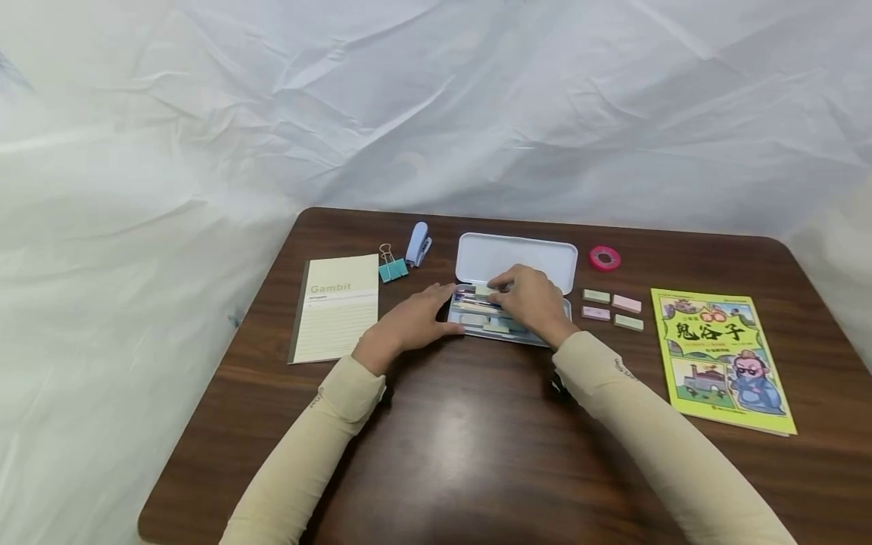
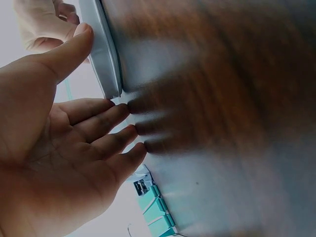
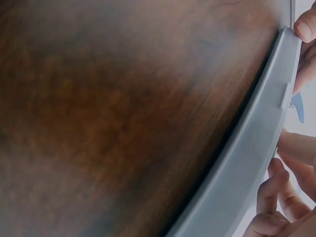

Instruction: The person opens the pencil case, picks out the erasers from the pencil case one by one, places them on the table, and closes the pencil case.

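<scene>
A pale grey-blue pencil case lies with its lid folded back. Pens and small pale blocks that look like erasers are in its tray. My left hand is at the case's left end, fingers extended; in the left wrist view the thumb lies over the rim. Bent over the tray, my right hand pinches a pale green eraser near the hinge side. The right wrist view shows curled fingers behind the case's front wall, which hides most of the eraser.
Several pastel erasers lie right of the case, below a pink tape roll. Farther right is a yellow comic book. On the left are a notebook, a teal binder clip and a light blue stapler.
</scene>
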The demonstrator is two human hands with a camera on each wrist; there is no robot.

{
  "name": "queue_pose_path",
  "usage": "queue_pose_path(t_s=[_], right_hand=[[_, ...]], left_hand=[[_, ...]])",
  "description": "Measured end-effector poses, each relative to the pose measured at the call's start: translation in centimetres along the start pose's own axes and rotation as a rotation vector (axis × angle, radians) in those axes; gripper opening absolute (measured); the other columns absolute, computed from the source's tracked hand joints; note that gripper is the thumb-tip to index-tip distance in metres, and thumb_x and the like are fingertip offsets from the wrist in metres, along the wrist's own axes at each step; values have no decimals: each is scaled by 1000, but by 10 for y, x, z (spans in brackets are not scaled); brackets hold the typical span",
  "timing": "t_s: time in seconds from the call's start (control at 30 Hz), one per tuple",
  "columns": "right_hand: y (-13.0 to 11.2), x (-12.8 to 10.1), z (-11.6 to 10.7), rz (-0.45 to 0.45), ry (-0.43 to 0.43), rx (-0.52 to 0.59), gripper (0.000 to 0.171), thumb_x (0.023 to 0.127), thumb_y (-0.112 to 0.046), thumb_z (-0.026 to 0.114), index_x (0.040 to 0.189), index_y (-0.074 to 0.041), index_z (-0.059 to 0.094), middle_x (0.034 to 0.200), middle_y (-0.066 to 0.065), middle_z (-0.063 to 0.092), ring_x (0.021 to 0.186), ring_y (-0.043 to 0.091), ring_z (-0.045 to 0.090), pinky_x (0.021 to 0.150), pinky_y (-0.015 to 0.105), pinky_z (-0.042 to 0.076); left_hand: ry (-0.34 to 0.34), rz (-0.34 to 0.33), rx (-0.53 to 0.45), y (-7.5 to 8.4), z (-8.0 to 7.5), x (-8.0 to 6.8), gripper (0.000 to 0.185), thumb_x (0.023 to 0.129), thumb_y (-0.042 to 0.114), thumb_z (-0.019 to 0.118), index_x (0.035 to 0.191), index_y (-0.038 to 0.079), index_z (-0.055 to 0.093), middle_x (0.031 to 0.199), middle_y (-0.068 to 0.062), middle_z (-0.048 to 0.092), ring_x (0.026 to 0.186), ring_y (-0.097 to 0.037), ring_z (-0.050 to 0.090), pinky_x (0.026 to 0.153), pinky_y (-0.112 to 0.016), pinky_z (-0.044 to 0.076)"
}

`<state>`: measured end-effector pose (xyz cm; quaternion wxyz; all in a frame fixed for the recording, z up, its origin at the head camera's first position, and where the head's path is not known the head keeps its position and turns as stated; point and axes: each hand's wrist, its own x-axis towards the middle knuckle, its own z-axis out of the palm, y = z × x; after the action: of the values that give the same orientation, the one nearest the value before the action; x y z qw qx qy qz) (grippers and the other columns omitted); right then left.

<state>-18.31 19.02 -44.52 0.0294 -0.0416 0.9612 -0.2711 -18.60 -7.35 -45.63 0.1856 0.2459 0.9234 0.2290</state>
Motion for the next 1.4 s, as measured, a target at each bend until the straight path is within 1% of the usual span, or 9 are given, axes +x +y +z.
queue_pose_path(t_s=[0.13,0.2,0.47,0.77,0.93,1.03,1.17,1.27,1.4], right_hand=[[3,-2,0,-7,7,-20,27,103,-38,87,127,-26,91,139,5,80,120,35,79,91,65,64],[1,-3,-1,-12,12,-21,26,102,-38,87,125,-26,91,137,4,81,119,35,79,90,65,64],[-7,-12,-6,-28,24,-7,22,102,-35,88,122,-26,92,133,6,82,117,35,78,90,65,64],[-1,-8,-4,-45,37,37,21,101,-35,88,120,-27,92,129,5,81,111,31,78,83,55,64],[-10,-19,-19,-31,36,28,23,102,-34,85,122,-23,92,131,8,80,111,32,77,82,53,63],[-19,-31,-32,-30,23,47,25,104,-30,84,125,-18,91,133,12,80,113,34,77,86,55,65],[-14,-39,-43,-31,19,65,27,107,-26,81,128,-13,89,135,16,79,114,36,76,89,55,65],[-5,-44,-49,-22,18,73,28,107,-24,80,130,-10,88,135,18,78,111,35,75,84,49,64],[9,-51,-59,5,21,90,30,107,-24,82,132,-9,87,135,19,78,102,33,73,74,35,59]], left_hand=[[-3,5,21,-1,3,5,99,107,63,76,183,19,31,188,-15,37,176,-37,34,142,-56,37],[0,8,32,-7,8,10,101,106,66,76,184,20,30,188,-14,37,176,-36,35,142,-56,37],[10,20,7,-4,5,6,97,106,63,76,183,22,33,186,-15,40,176,-37,35,141,-59,37],[11,0,3,-7,3,1,99,106,64,76,184,22,31,188,-14,36,177,-37,34,141,-58,38],[12,-6,8,-9,4,3,100,106,65,76,184,22,31,188,-14,36,177,-37,33,141,-58,37],[6,-12,17,-10,5,4,101,105,66,77,184,23,31,189,-12,35,178,-35,30,142,-57,35],[0,-15,23,-9,4,4,101,105,66,77,184,24,30,190,-10,33,179,-32,28,144,-56,33],[-1,-10,23,-8,4,4,100,106,66,76,184,22,30,190,-10,33,180,-31,27,144,-55,32],[1,0,17,-7,4,5,98,107,64,75,184,20,31,189,-12,34,179,-32,28,144,-54,33]])
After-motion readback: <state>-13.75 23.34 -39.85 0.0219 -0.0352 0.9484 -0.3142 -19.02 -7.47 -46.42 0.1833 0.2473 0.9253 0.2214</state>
